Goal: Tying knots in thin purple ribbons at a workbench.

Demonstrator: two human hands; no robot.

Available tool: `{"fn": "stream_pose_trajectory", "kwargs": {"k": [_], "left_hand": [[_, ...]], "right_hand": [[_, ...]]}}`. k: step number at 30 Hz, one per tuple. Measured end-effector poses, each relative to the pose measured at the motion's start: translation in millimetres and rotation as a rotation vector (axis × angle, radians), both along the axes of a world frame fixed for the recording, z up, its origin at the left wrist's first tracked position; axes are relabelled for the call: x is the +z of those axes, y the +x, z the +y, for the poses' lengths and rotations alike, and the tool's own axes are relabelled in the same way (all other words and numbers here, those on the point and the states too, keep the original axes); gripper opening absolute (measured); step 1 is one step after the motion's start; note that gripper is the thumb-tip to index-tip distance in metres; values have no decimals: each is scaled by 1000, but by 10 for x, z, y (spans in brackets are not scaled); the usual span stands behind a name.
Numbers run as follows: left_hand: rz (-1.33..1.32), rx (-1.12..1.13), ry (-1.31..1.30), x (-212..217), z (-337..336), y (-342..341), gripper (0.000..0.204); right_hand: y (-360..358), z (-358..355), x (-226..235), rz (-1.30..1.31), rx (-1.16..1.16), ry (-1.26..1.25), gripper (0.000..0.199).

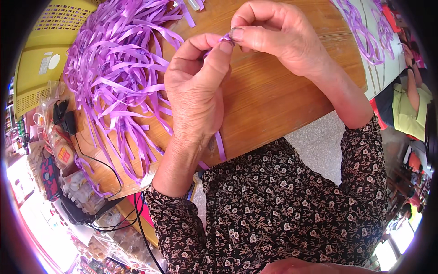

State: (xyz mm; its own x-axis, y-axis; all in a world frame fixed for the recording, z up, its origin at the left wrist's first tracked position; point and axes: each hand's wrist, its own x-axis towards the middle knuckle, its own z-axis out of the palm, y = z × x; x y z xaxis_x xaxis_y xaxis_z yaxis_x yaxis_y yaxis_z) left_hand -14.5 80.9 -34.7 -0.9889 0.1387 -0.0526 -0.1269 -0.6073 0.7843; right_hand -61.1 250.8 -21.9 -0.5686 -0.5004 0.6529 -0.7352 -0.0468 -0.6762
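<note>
Over the wooden table [269,100], a purple ribbon [220,146] is held up between my two hands. My left hand [194,86] is closed, pinching the ribbon between thumb and forefinger, and a loose end hangs below that hand past the table's edge. At the same spot my right hand [278,39] is closed in a pinch on a small fold or loop of the ribbon. The fingertips of both hands nearly meet there, and they hide part of the fold. Left of my left hand lies a large heap of purple ribbons [118,82], some seeming knotted.
A yellow plastic basket [39,75] stands at the far left, beyond the heap. Near it are clear plastic bags [82,189] and a black cable [139,219]. More purple ribbons lie on a white table [388,75] at right, beside a person in a yellow-green top [406,109].
</note>
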Motion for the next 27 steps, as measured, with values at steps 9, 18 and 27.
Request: {"fn": "stream_pose_trajectory", "kwargs": {"k": [9,18,27], "left_hand": [[62,118,-165,34,-50,41,10],[93,164,-236,31,30,43,10],[-35,29,-60,35,-20,16,8]], "right_hand": [[197,-105,294,-331,-332,159,11],[-181,-97,-141,497,-54,-153,8],[167,-83,197,-745,-224,90,9]]}}
